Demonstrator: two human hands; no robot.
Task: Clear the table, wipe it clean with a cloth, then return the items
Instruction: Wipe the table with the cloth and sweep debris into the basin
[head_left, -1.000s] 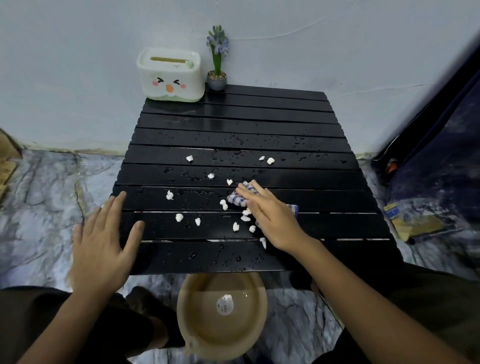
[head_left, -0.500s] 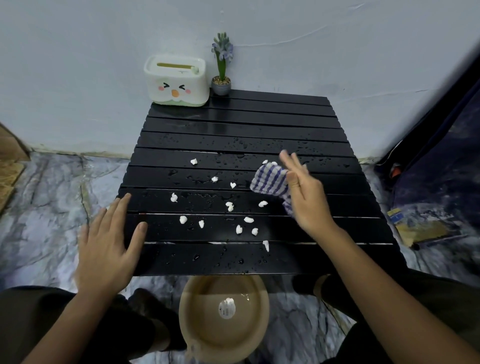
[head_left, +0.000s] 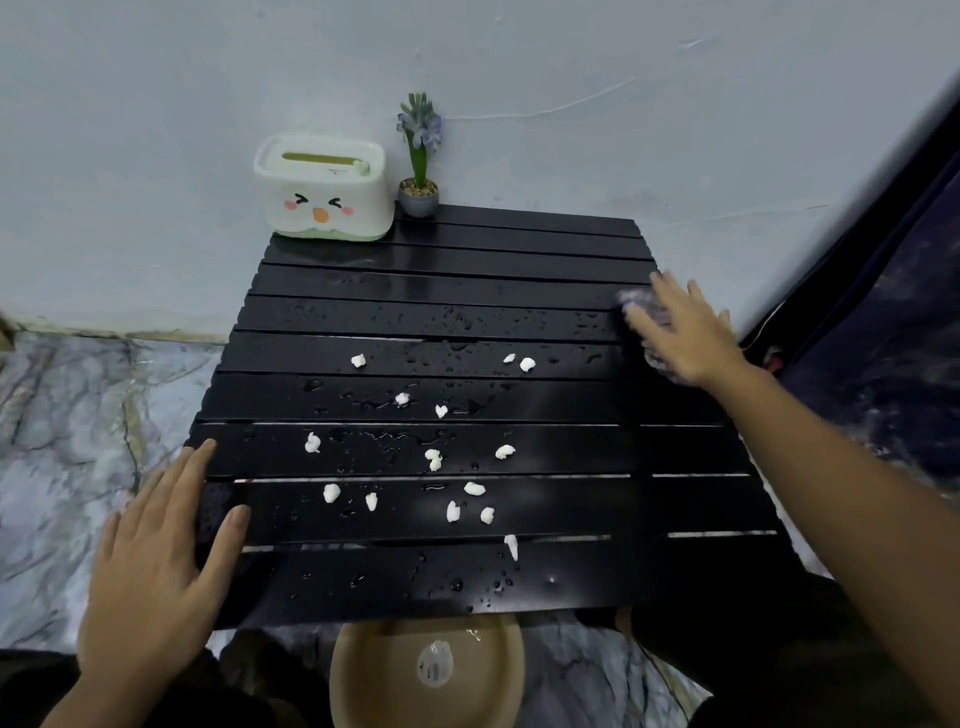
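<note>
**A:** Where do your hands stand?

**B:** Your left hand (head_left: 156, 561) lies flat and spread on the near left corner of the table (head_left: 675, 499), fingers straight, gripping nothing. Your right hand (head_left: 685, 332) is at the far right edge, fingers straight and pressing down on the cloth (head_left: 641, 306). The hands are well apart.

**A:** And the cloth?

**B:** It is under your right palm, mostly hidden and blurred. Only a striped bit shows at your fingertips, and a bit below the palm. I cannot tell its long axis or which way it points; it looks bunched rather than laid out.

**A:** How do you do this step well?

**B:** I judge you are at the wiping, with most of it left. The crumbs (head_left: 434, 460) lie in the middle and near slats, and droplets spread across several slats. The slats run left to right, so you do best to wipe along them; a stroke across them could push bits into the gaps. Keep the palm flat so the cloth gathers the crumbs rather than riding over them, and draw them toward the bowl (head_left: 363, 670) just beyond the near edge.

**A:** Anything to watch?

**B:** The tissue box (head_left: 324, 189) and plant (head_left: 418, 156) stand at the far left corner, so you must lift them to wipe there. The pot looks light and may tip if brushed. Keep your left hand steadying the table.
</note>
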